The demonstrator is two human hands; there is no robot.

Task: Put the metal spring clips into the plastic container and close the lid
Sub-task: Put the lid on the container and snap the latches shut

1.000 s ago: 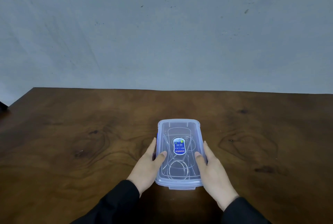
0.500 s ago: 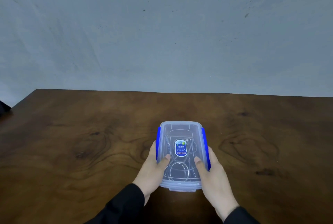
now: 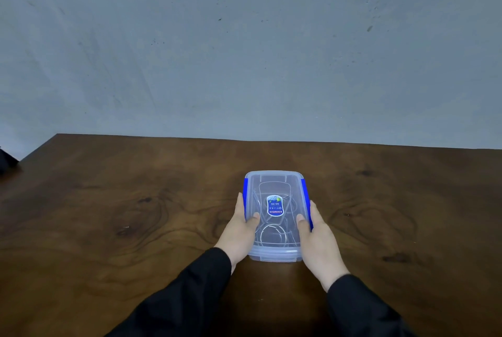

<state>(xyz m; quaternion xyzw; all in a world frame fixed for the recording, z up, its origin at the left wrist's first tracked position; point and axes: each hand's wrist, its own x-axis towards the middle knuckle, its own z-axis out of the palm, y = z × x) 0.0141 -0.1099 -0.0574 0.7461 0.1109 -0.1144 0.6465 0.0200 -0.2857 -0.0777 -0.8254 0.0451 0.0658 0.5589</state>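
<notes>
A clear plastic container [image 3: 274, 182] sits on the wooden table with its lid on, a blue sticker [image 3: 275, 205] in the lid's middle. Metal spring clips [image 3: 271, 236] show through the lid as thin wire loops. Blue latches run along both long sides: the left latch [image 3: 245, 192] and the right latch [image 3: 304, 195]. My left hand [image 3: 239, 230] grips the container's left side, thumb on the lid. My right hand [image 3: 319, 239] grips the right side the same way, its fingers along the blue latch.
The dark wooden table [image 3: 135, 214] ends at a grey wall behind. Its left corner lies at the far left, where a small dark object [image 3: 6, 161] pokes into view. Black sleeves cover both forearms.
The blue side latches came into sight between one second and half a second ago. Both hands have stayed pressed on the container's sides; the view has tilted slightly.
</notes>
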